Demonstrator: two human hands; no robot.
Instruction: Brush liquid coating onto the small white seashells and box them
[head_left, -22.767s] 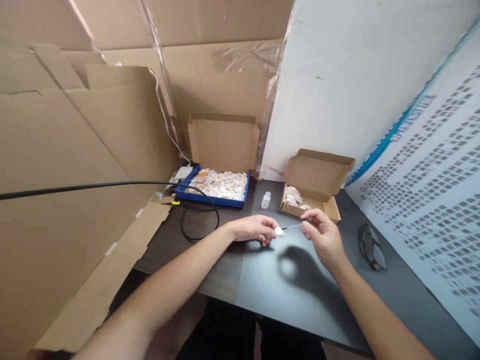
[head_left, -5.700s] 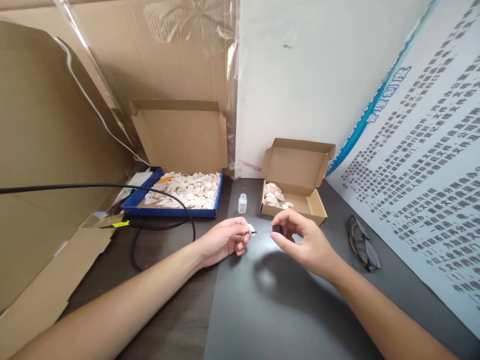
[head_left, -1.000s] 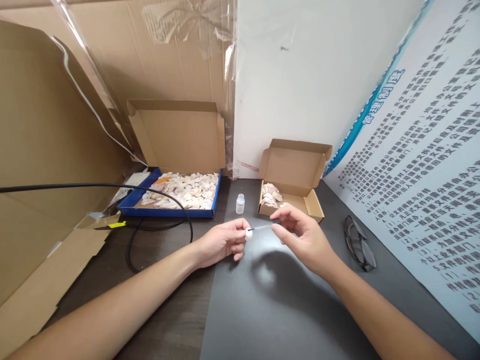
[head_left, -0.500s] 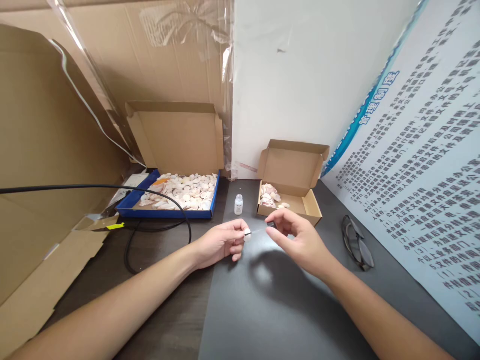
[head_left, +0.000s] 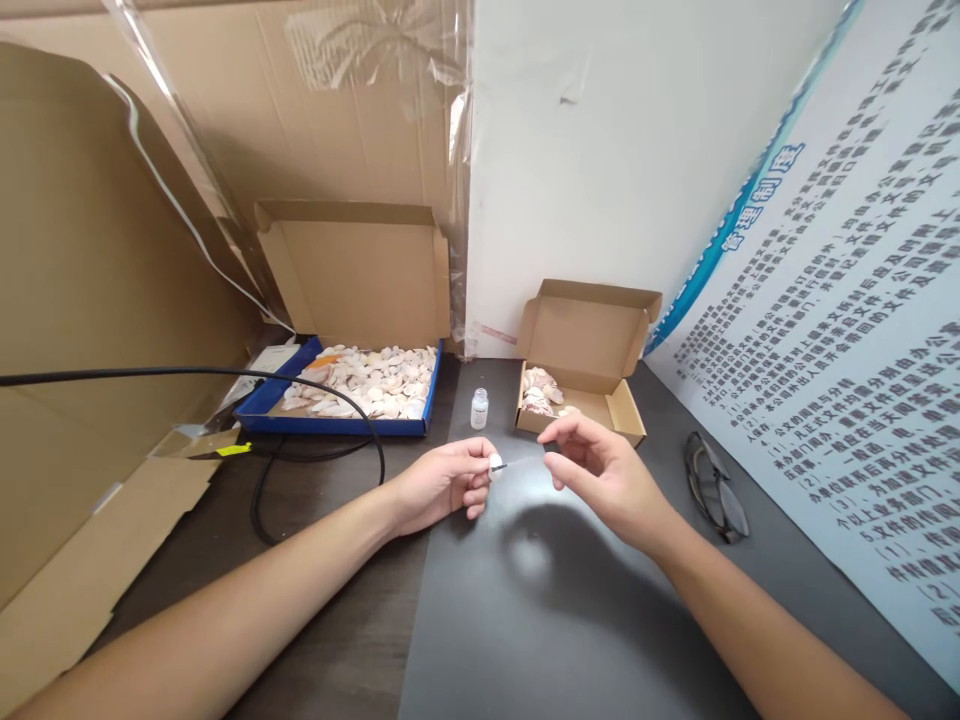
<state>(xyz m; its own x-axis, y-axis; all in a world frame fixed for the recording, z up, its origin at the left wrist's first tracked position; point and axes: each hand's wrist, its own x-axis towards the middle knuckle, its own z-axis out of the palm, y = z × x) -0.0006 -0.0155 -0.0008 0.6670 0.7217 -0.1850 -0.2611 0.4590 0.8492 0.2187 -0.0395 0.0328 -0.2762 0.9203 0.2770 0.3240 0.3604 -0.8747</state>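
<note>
Between the thumb and fingers of my left hand (head_left: 446, 480) is a small white shell (head_left: 494, 466). My right hand (head_left: 600, 475) pinches the dark cap of a thin, clear-stemmed brush (head_left: 520, 461). The brush's dark tip lies at the shell's face, pointing left. Whether the bristles press on the shell I cannot tell. Just beyond my hands stands a small uncapped glass bottle (head_left: 480, 410), upright, with whitish contents and a label. Behind my right hand sits an open cardboard box (head_left: 630, 412) with several larger shells (head_left: 540, 390) at its left side.
A blue-sided box (head_left: 337, 425) full of pale shells stands at the back left, its lid up. A black cable (head_left: 382, 440) loops in front of it. Dark glasses (head_left: 715, 488) lie at the right. Cardboard panels and a printed poster (head_left: 840, 350) border the table.
Over the last second, the brush has shifted slightly along the shell's face and my right hand has moved a little. Earlier the brush was drawn away from the shell.
</note>
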